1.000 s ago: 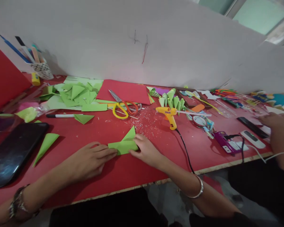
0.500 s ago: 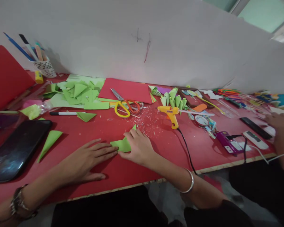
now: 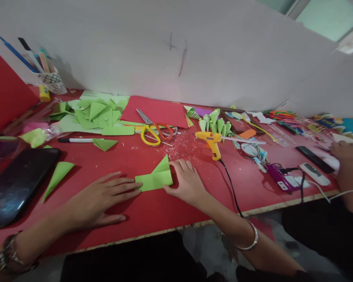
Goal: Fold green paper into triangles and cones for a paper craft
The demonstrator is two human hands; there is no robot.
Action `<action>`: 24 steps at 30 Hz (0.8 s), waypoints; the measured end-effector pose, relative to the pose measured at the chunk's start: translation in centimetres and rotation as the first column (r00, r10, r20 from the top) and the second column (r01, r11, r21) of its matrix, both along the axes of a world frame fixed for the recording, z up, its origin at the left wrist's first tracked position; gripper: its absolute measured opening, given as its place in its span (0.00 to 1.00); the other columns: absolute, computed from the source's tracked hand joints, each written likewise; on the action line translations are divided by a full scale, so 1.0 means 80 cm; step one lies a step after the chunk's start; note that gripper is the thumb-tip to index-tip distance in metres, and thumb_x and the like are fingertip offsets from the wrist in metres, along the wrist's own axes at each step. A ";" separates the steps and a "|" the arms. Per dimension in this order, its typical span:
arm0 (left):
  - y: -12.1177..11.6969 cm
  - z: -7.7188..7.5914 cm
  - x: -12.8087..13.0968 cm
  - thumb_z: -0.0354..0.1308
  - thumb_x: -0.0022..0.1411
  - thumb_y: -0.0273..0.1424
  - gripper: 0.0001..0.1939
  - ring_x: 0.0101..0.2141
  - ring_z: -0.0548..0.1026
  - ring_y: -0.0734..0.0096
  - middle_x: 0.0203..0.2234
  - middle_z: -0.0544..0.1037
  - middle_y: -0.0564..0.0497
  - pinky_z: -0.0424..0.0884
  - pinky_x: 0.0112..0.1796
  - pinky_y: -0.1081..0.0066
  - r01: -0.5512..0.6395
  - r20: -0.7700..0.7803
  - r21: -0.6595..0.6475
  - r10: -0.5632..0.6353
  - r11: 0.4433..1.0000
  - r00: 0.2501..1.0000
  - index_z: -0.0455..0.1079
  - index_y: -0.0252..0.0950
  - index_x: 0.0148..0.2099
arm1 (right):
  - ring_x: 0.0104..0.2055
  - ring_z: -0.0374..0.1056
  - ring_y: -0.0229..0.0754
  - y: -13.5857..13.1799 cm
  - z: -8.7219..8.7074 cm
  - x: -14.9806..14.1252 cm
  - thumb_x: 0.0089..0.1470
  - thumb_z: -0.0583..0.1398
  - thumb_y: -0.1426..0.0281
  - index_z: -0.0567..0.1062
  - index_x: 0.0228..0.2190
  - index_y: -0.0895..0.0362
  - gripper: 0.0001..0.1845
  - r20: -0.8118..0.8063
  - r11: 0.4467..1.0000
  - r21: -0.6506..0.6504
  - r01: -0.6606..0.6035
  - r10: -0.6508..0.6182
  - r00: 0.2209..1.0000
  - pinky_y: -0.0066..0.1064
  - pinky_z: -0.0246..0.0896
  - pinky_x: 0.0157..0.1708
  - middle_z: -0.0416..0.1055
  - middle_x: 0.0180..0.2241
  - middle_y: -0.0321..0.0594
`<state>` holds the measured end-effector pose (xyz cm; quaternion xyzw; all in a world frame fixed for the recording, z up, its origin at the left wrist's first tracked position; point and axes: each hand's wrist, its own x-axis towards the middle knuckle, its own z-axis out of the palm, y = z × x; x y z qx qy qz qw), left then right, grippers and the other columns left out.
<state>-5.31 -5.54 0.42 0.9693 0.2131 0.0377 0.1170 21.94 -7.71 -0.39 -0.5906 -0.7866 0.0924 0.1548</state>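
Note:
A folded strip of green paper (image 3: 154, 181) lies on the red tabletop, with a pointed triangular flap standing out from its upper edge. My left hand (image 3: 101, 199) rests flat, fingers stretched, its fingertips pressing on the strip's left end. At the right end is my right hand (image 3: 188, 182), thumb by the lower corner and fingers spread along the edge beside the flap; nothing is visibly gripped in it. Nearby on the left lie a rolled green paper cone (image 3: 58, 178) and a folded green triangle (image 3: 105, 144) on a white marker (image 3: 76, 140).
Behind are scissors (image 3: 147, 129), a heap of green paper pieces (image 3: 98, 113), red sheets (image 3: 155, 111), green cones (image 3: 214, 121) and a yellow glue gun (image 3: 210, 141) with its cord. A black phone (image 3: 20, 188) lies left. Another person's hand (image 3: 350, 156) is at far right.
My right hand has slid right off the middle of the green strip, uncovering its right part and the triangular flap. My left hand stays on the left end. The view has shifted slightly.

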 end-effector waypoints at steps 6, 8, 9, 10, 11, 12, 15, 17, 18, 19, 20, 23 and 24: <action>0.000 0.003 0.000 0.50 0.57 0.43 0.31 0.54 0.62 0.65 0.54 0.63 0.53 0.54 0.55 0.62 -0.003 0.004 -0.007 0.003 1.000 1.000 0.48 0.48 0.61 | 0.47 0.54 0.51 -0.007 -0.003 0.018 0.43 0.58 0.63 0.62 0.45 0.59 0.27 -0.032 0.999 0.007 0.039 -0.039 0.999 0.43 0.54 0.46 0.61 0.44 0.46; 0.001 0.002 0.000 0.50 0.57 0.44 0.31 0.54 0.61 0.64 0.55 0.63 0.53 0.54 0.55 0.62 -0.005 -0.010 -0.003 0.005 1.000 1.000 0.47 0.48 0.61 | 0.47 0.55 0.50 -0.007 -0.002 0.022 0.43 0.58 0.66 0.62 0.45 0.59 0.25 -0.051 1.000 0.005 0.025 -0.025 0.998 0.42 0.55 0.46 0.61 0.43 0.46; 0.001 0.002 0.000 0.50 0.57 0.44 0.31 0.54 0.61 0.64 0.55 0.62 0.53 0.53 0.55 0.61 -0.005 -0.020 -0.003 0.005 1.000 1.000 0.47 0.48 0.61 | 0.47 0.55 0.50 -0.007 0.000 0.024 0.43 0.58 0.67 0.62 0.44 0.59 0.24 -0.060 1.000 0.008 0.022 -0.021 0.998 0.42 0.55 0.46 0.61 0.43 0.46; 0.001 0.002 -0.001 0.49 0.57 0.44 0.31 0.54 0.60 0.64 0.55 0.62 0.53 0.53 0.55 0.61 -0.004 -0.031 -0.005 0.004 1.000 0.999 0.46 0.48 0.61 | 0.47 0.55 0.49 -0.007 0.002 0.026 0.44 0.57 0.69 0.62 0.44 0.59 0.23 -0.070 1.000 0.014 0.022 -0.021 0.997 0.41 0.55 0.46 0.61 0.43 0.46; 0.001 0.003 -0.001 0.49 0.58 0.44 0.31 0.54 0.60 0.64 0.55 0.62 0.53 0.53 0.55 0.61 -0.001 -0.040 -0.011 0.000 1.000 0.999 0.46 0.47 0.61 | 0.47 0.55 0.49 -0.007 0.004 0.027 0.44 0.57 0.71 0.62 0.44 0.59 0.22 -0.084 0.999 0.024 0.021 -0.019 0.996 0.41 0.55 0.47 0.60 0.43 0.46; 0.002 0.004 -0.001 0.49 0.58 0.43 0.30 0.54 0.60 0.64 0.55 0.62 0.53 0.53 0.55 0.62 0.002 -0.041 -0.022 -0.003 1.000 0.999 0.47 0.47 0.61 | 0.48 0.55 0.48 -0.006 0.007 0.028 0.44 0.56 0.73 0.63 0.44 0.58 0.22 -0.103 0.999 0.032 0.009 -0.006 0.995 0.41 0.54 0.47 0.60 0.44 0.46; 0.002 0.010 0.001 0.50 0.57 0.42 0.28 0.53 0.62 0.64 0.53 0.65 0.53 0.53 0.54 0.62 -0.017 -0.023 -0.064 0.015 0.998 1.000 0.51 0.48 0.60 | 0.50 0.55 0.46 -0.004 0.014 0.025 0.47 0.56 0.72 0.62 0.47 0.56 0.22 -0.166 0.988 0.011 -0.154 0.153 0.974 0.39 0.53 0.49 0.60 0.46 0.45; 0.001 0.014 0.006 0.50 0.58 0.40 0.24 0.52 0.64 0.65 0.52 0.67 0.53 0.56 0.53 0.63 -0.059 -0.017 -0.091 0.057 0.994 0.998 0.56 0.48 0.58 | 0.52 0.54 0.45 0.001 0.015 0.019 0.49 0.58 0.67 0.62 0.48 0.55 0.24 -0.161 0.952 -0.028 -0.306 0.298 0.941 0.37 0.53 0.50 0.59 0.48 0.44; 0.000 0.015 0.010 0.49 0.59 0.40 0.22 0.51 0.64 0.65 0.51 0.68 0.52 0.58 0.51 0.64 -0.084 -0.018 -0.105 0.083 0.991 0.996 0.58 0.48 0.56 | 0.52 0.54 0.45 0.004 0.014 0.016 0.49 0.58 0.64 0.63 0.48 0.55 0.24 -0.137 0.932 -0.043 -0.359 0.350 0.926 0.37 0.53 0.50 0.59 0.49 0.44; 0.000 0.016 0.015 0.49 0.59 0.39 0.20 0.49 0.65 0.66 0.50 0.69 0.52 0.60 0.50 0.65 -0.108 -0.015 -0.118 0.107 0.987 0.994 0.61 0.47 0.54 | 0.52 0.54 0.45 0.008 0.013 0.012 0.49 0.58 0.64 0.64 0.48 0.55 0.23 -0.101 0.918 -0.051 -0.393 0.387 0.917 0.36 0.54 0.49 0.60 0.48 0.44; 0.000 0.016 0.020 0.49 0.59 0.38 0.18 0.48 0.66 0.67 0.48 0.70 0.52 0.62 0.48 0.66 -0.128 -0.006 -0.127 0.128 0.984 0.992 0.63 0.46 0.51 | 0.51 0.55 0.45 0.013 0.012 0.009 0.50 0.58 0.65 0.65 0.47 0.56 0.21 -0.058 0.910 -0.052 -0.412 0.409 0.911 0.36 0.54 0.48 0.62 0.47 0.44; 0.003 0.011 0.038 0.52 0.56 0.38 0.17 0.43 0.69 0.66 0.43 0.71 0.49 0.64 0.43 0.67 -0.188 0.034 -0.110 0.193 0.976 0.981 0.65 0.41 0.48 | 0.45 0.61 0.44 0.024 0.013 -0.001 0.51 0.56 0.71 0.68 0.43 0.58 0.15 0.072 0.895 -0.042 -0.445 0.446 0.892 0.36 0.56 0.45 0.67 0.41 0.45; 0.005 0.009 0.044 0.54 0.55 0.39 0.19 0.41 0.69 0.65 0.42 0.71 0.48 0.65 0.42 0.67 -0.212 0.044 -0.091 0.217 0.973 0.975 0.65 0.40 0.48 | 0.43 0.62 0.43 0.025 0.015 -0.004 0.51 0.56 0.72 0.68 0.42 0.59 0.14 0.095 0.891 -0.037 -0.452 0.454 0.886 0.36 0.56 0.44 0.67 0.40 0.45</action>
